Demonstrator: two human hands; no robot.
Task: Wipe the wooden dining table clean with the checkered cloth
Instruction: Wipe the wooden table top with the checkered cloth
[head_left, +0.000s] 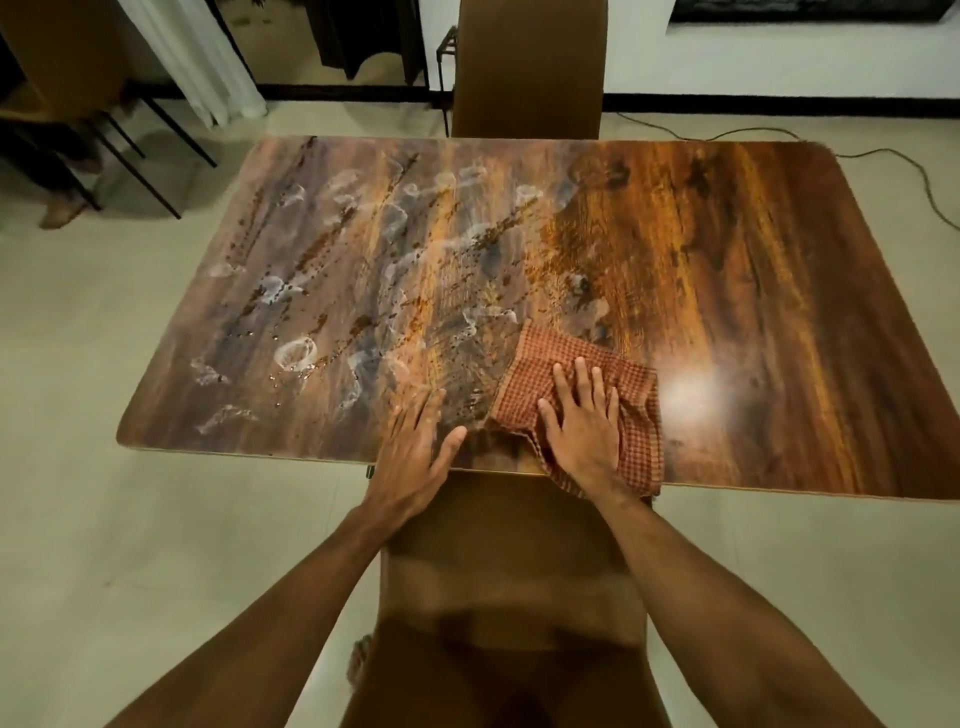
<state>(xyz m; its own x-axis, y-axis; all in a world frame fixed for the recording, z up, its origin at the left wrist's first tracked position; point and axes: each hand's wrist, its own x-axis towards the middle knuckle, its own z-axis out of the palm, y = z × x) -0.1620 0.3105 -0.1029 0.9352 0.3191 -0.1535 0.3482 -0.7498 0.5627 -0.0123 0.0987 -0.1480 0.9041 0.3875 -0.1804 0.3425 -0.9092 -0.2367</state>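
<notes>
Seen from above, looking down over a wooden desk (727, 312) with two bare arms reaching forward. Right hand (584, 421) spread flat, fingers splayed, pressing down on a red-and-cream checkered cloth (636, 415) rather than gripping it. Cloth crumpled and partly folded, lying at the near edge of the desk just right of its middle, one corner drooping over that edge. Left hand (415, 447) also open and flat, holding nothing, palm resting on bare wood just beside the cloth at the same near edge, slightly blurred.

Left half of the desk covered in white smears (296, 356), dark crumbs and droplets; right half looking clean and glossy, with a lamp glare (691, 397) just right of the cloth. Task judged roughly half done.

To wipe well: keep the palm flat and weight even so the cloth stays spread; flatten the bunched fold first for wider contact. Sweep leftward from the cloth into the soiled half in overlapping straight passes, following the wood grain, gathering crumbs toward the near edge instead of scattering them. Brace with the left hand on already wiped wood, not on the smears. Brown chair (530, 67) at the far edge of the desk, another at the near edge below the arms.
</notes>
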